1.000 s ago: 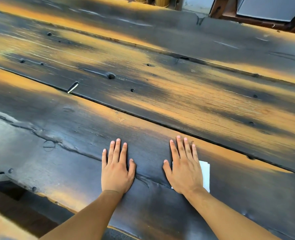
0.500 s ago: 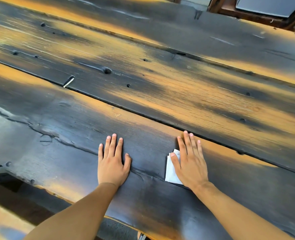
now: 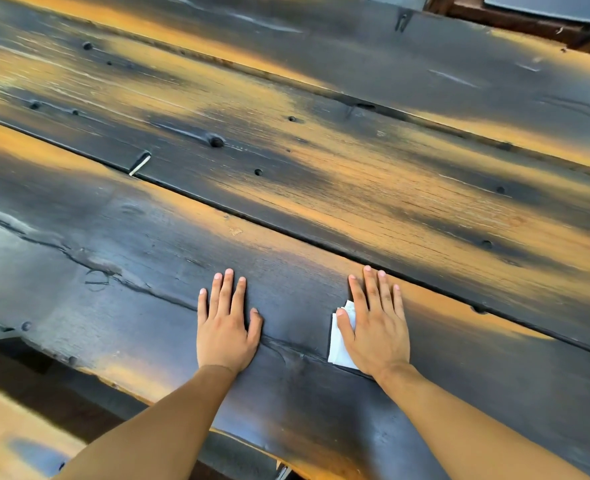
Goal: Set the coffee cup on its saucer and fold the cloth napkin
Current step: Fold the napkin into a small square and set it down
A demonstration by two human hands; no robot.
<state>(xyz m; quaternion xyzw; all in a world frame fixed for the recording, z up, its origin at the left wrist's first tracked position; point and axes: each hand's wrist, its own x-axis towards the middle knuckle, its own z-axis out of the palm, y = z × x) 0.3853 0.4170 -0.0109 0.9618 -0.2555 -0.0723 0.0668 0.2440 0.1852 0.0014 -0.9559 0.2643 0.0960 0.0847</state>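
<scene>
A small white folded napkin [image 3: 339,344] lies on the dark wooden table [image 3: 286,188] near its front edge. My right hand [image 3: 376,327] rests flat on top of the napkin, fingers spread, and covers most of it; only the napkin's left part shows beside my thumb. My left hand [image 3: 226,323] lies flat on the bare wood to the left, palm down, holding nothing. No coffee cup or saucer is in view.
The table is made of wide planks with gaps, knots and holes. Its front edge [image 3: 169,393] runs under my forearms. A wooden piece of furniture [image 3: 515,19] stands beyond the far right corner.
My right hand has shifted to the right over the napkin, so the white cloth now shows at the hand's left side instead of its right. The left hand stays flat.
</scene>
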